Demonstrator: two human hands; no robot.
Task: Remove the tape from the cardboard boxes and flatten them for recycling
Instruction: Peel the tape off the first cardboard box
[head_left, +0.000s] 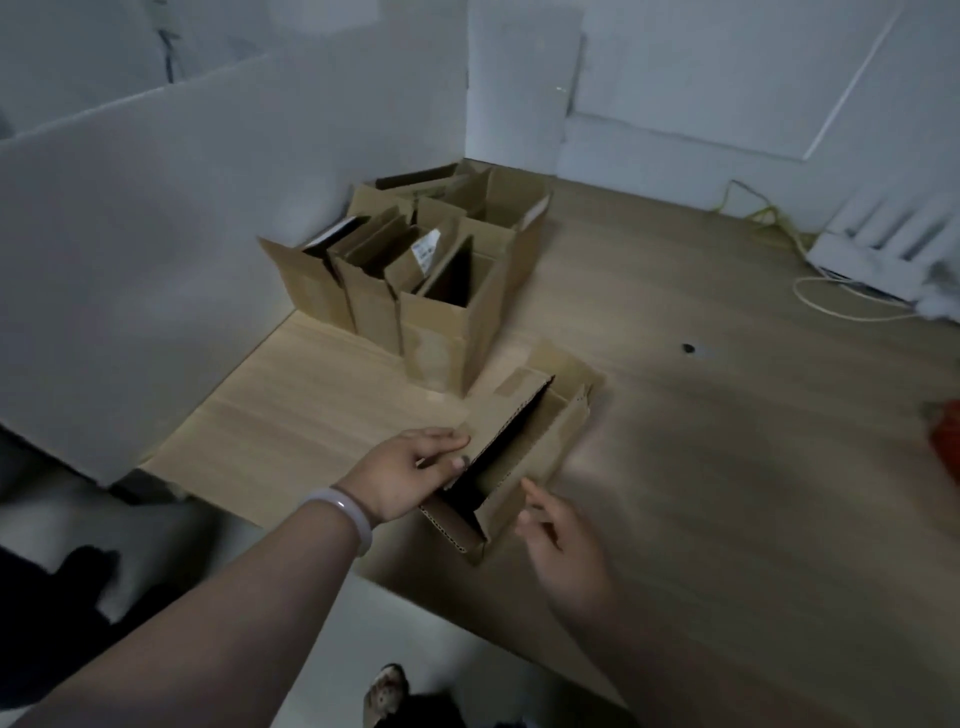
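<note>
A small open cardboard box (540, 452) lies on the wooden table (727, 441) near its front edge, flaps up and its dark inside showing. My left hand (410, 480) grips the box's left flap, thumb on top and fingers curled under the edge. My right hand (558, 535) is just right of the box's near corner, fingers loosely extended, the fingertips at or close to the box's side wall. A strip of tape (511, 384) shows on the far flap.
A cluster of several open cardboard boxes (415, 270) stands at the table's back left corner against white partition panels (156, 234). A white router with cables (872, 254) lies at the back right, and a red object (948, 447) at the right edge.
</note>
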